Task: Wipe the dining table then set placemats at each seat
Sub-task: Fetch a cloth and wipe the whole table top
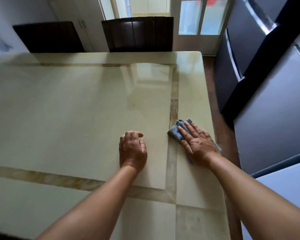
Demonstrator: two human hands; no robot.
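Table (76,104) looks glossy, pale marble with tan inlay; our right hand (197,142) presses flat-fingered on a crumpled blue cloth (177,128), left hand (132,149) loosely curled, grasping nothing.

Home dining room: marble table (76,104), chairs (137,33), fridge (267,101).

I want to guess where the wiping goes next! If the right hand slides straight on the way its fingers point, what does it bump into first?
Probably nothing: the right hand, flat on the blue cloth, points across bare dining table towards the far chair.
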